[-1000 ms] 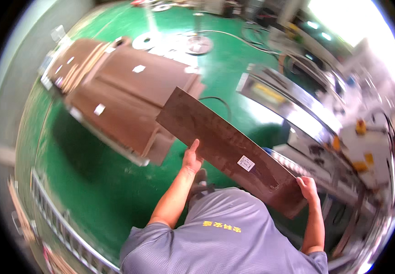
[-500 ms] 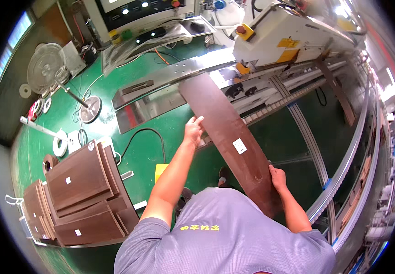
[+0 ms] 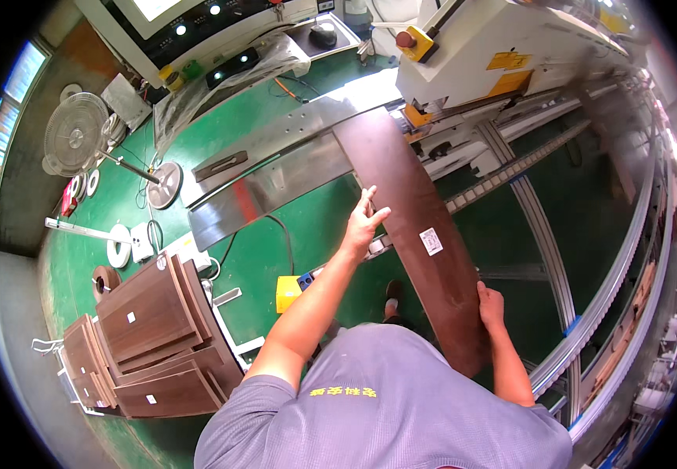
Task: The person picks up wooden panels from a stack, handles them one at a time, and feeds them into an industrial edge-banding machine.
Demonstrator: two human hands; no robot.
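A long dark-brown wood panel (image 3: 413,211) with a small white label (image 3: 430,241) slants before me. Its far end overlaps the metal infeed table (image 3: 276,187) beside the white machine (image 3: 495,59), while its near end reaches close to my body. My left hand (image 3: 363,228) is at the panel's left edge, thumb and fingers stretched out and apart, touching it. On the opposite edge, nearer to me, my right hand (image 3: 492,306) grips the panel with the thumb on top; its other fingers are hidden underneath.
Stacked brown panels (image 3: 151,313) stand at the lower left. A fan (image 3: 77,137) and white tape rolls (image 3: 119,246) are farther back. To the right run a conveyor rail (image 3: 542,234) and a curved metal rail (image 3: 612,289). A yellow box (image 3: 288,293) sits on the green floor.
The panel's far end has shifted forward and right, toward the machine. My left hand has moved along with it, and its fingers have straightened. My right hand keeps its grip.
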